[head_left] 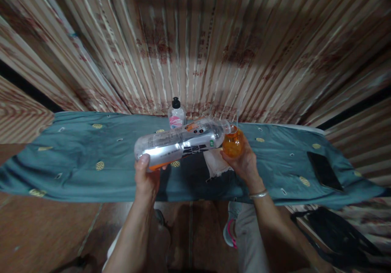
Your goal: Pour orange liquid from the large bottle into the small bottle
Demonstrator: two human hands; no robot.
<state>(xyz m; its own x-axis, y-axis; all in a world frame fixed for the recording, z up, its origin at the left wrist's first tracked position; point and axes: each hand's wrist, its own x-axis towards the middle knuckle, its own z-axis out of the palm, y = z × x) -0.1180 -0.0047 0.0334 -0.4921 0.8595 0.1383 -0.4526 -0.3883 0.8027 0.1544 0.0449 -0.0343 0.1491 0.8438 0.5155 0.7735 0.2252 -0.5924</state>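
My left hand point(147, 180) is closed around the base of a large clear plastic bottle point(180, 142) with a silver and orange label. The bottle lies nearly level, its neck tipped toward the right. In my right hand point(242, 161) is a small orange see-through container point(233, 144), held with its opening at the bottle's mouth. Whether liquid is passing between them I cannot tell. Below the container, a whitish cloth point(217, 163) with a frayed edge rests on the table. Behind the large bottle stands a small clear bottle point(176, 116) with a black cap and a pink label.
A teal patterned cloth point(76, 155) covers the long narrow table. Toward its right end lies a black phone-like slab point(324, 171). Striped curtain-like sheeting point(189, 53) rises right behind the table. A black bag point(339, 232) sits low at the right.
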